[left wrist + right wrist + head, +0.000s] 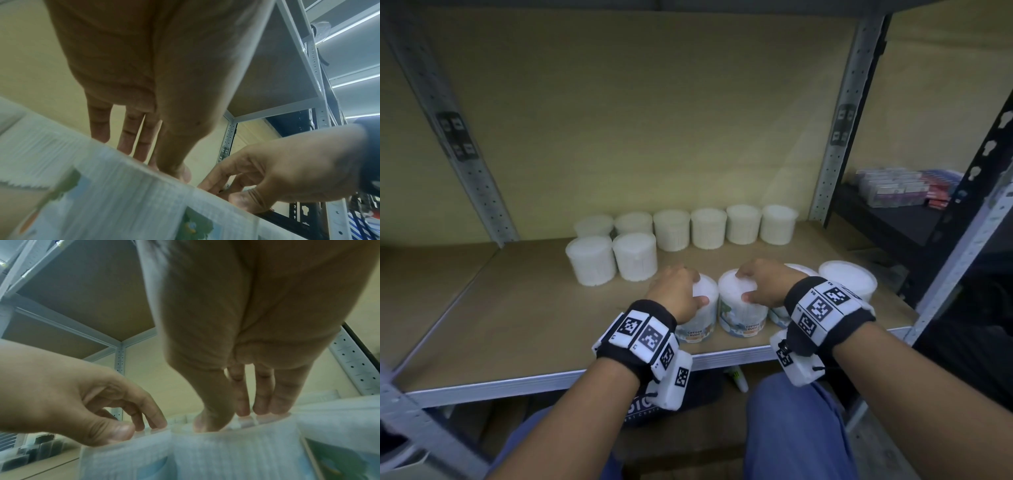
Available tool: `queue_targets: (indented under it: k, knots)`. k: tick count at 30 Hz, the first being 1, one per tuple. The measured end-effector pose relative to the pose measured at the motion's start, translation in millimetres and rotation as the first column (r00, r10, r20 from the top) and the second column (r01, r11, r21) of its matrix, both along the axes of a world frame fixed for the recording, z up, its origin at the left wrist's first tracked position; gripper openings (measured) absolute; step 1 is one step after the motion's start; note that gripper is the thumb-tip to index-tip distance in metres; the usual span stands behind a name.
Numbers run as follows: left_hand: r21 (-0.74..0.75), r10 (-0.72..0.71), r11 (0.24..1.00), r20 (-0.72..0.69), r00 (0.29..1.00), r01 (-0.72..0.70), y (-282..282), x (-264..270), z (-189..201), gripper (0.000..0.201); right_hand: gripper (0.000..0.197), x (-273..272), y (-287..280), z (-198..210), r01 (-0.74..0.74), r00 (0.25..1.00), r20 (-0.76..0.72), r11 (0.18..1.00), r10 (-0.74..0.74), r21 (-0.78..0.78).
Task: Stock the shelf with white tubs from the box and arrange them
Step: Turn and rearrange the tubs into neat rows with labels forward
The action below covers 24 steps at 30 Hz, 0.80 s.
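Already both hands are working at the shelf's [517, 380] front edge. Going left to right, the left hand [674, 291] is gripping the left tub [697, 318] from above, thumb and fingers curled over its lid; the right hand [763, 282] is gripping the right tub [741, 308] likewise. Both tubs are standing upright, touching, directly beneath the palms, well short of the rear rows [688, 229].

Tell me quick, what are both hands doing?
Left hand: gripping the left tub from above.
Right hand: gripping the next tub from above.
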<state>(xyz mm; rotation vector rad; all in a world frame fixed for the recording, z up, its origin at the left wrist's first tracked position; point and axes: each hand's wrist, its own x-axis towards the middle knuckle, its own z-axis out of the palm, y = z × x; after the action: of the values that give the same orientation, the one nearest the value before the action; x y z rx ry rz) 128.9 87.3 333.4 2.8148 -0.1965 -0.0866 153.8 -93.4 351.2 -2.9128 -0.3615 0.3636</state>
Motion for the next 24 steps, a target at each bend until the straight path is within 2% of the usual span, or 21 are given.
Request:
queue_targets:
  k: [4, 7, 12, 15, 24]
  knots:
    - [-0.022, -0.002, 1.000, -0.016, 1.000, 0.001, 2.0, 2.1, -0.6, 0.054, 0.055, 1.3, 0.5, 2.0, 0.012, 1.000, -0.010, 1.000, -0.012, -0.001]
    - [-0.102, 0.018, 0.995, -0.022, 1.000, -0.020, 7.5, 4.2, 1.3, 0.051, 0.050, 3.0, 2.6, 8.7, 0.024, 1.000, -0.019, 1.000, -0.024, 0.006]
    - [-0.194, 0.056, 0.980, 0.033, 0.998, -0.048, 28.8, 8.4, 14.7, 0.044, 0.047, 13.0, 19.1, 22.9, 0.068, 0.996, 0.051, 0.995, -0.072, 0.076]
    - [-0.232, 0.096, 0.969, 0.020, 0.995, -0.089, 54.8, 12.0, 22.4, 0.042, 0.042, 22.4, 40.4, 31.3, 0.062, 0.994, 0.078, 0.988, -0.074, 0.139]
    - [-0.146, 0.264, 0.953, -0.016, 0.964, -0.264, 139.7, 32.5, 32.1, 0.045, 0.031, 55.8, 120.2, 34.9, -0.055, 0.989, 0.149, 0.972, 0.021, 0.230]
